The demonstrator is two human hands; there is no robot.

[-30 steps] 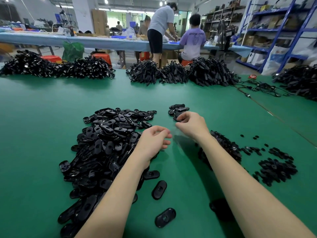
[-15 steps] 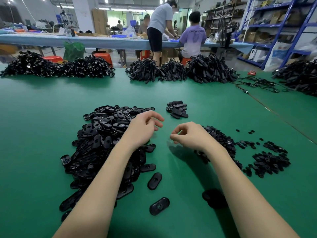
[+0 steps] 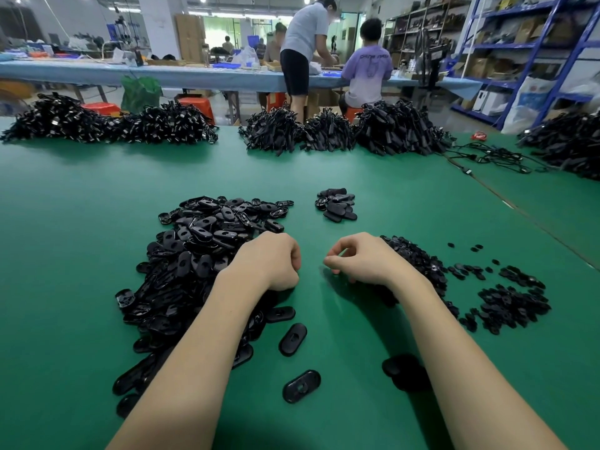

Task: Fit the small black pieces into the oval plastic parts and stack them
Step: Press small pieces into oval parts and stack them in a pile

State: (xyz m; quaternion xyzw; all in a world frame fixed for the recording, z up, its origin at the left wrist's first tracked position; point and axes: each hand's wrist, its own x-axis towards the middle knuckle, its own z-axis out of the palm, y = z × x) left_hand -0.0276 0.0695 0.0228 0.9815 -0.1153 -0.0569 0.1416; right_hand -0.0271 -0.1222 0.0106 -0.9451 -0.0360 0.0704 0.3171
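On the green worktop (image 3: 97,222), both hands curl; left hand (image 3: 269,261) maybe grips an oval from the oval parts pile (image 3: 201,254). Right hand (image 3: 363,259) fingers look empty. Ovals seem light, stiff, glossy; pinch edges.

The oval plastic parts (image 3: 207,254) are black and glossy, catching glints of light. The small black pieces (image 3: 509,303) look duller. The table (image 3: 81,222) wears a smooth, matt green mat. Far shelving (image 3: 552,60) is blue-painted metal.
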